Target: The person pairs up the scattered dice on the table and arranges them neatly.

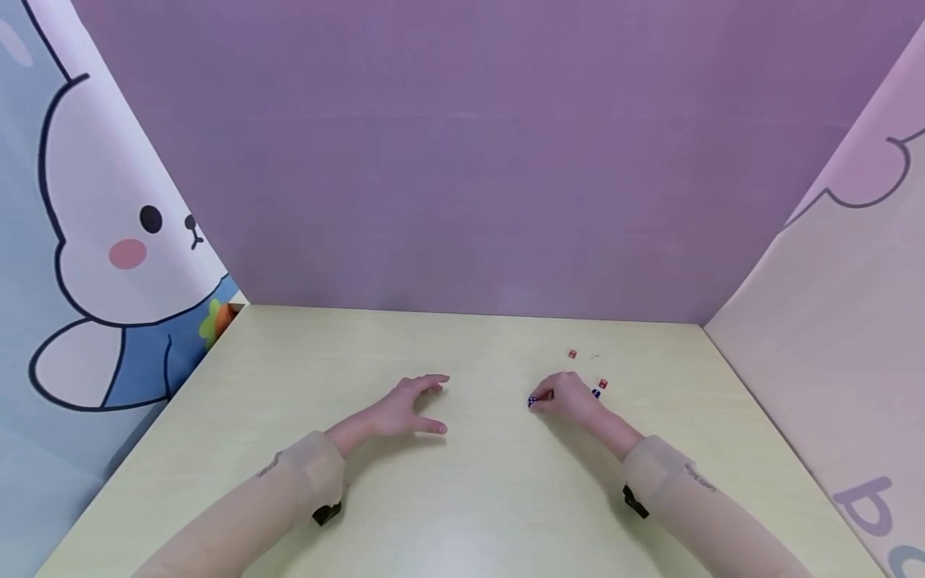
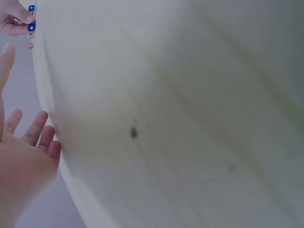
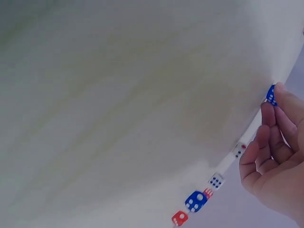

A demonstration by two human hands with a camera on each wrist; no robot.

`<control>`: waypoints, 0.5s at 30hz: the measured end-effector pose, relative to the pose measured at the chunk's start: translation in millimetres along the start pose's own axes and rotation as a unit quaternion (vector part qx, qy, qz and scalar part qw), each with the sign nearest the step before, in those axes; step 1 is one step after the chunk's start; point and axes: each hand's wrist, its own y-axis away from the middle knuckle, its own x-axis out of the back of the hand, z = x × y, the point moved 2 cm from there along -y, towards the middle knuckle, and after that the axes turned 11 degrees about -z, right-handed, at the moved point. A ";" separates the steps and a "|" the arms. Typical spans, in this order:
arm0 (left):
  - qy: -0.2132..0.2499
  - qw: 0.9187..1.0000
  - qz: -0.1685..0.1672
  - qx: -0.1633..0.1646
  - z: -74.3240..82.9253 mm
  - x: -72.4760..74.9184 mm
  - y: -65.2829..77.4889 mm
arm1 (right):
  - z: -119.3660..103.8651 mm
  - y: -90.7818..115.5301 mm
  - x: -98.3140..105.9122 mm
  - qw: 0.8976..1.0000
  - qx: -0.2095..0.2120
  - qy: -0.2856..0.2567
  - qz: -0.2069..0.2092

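Right of the table's middle, there's the blue die (image 3: pixel 271 95), white-pipped, pinched between thumb and fingertips of your right hand (image 1: pixel 567 397); whether it touches the tabletop (image 1: pixel 462 498), you can't tell. Smooth, pale surface runs from it across to your left hand (image 1: pixel 405 408), spread, thumb well apart from the fingers, so you've got room on that side. The crowd's on the other: another blue die (image 1: pixel 596 393) and a red die (image 1: pixel 603 384) sit together just beside your right hand, a second red die (image 1: pixel 572 354) farther back, and white dice (image 3: pixel 216 181) show from the right wrist. Out at the edges, a purple panel (image 1: pixel 462 160) bounds the far side, a rabbit-printed panel (image 1: pixel 108 193) your left, a pale panel (image 1: pixel 838 337) your right.
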 end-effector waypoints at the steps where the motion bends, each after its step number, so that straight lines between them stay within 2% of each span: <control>1: 0.002 1.000 0.003 -0.003 -0.4 -0.2 -1.4 | -1.8 -0.8 -1.5 1.000 0.004 -0.005 -0.002; 9: 0.032 0.998 0.012 -0.050 4.7 -7.8 -10.7 | -19.0 -9.0 -14.6 0.998 0.025 -0.048 -0.021; 15: 0.060 0.997 0.045 -0.021 7.8 -14.3 -12.9 | -35.3 -14.8 -25.7 0.996 0.039 -0.071 -0.024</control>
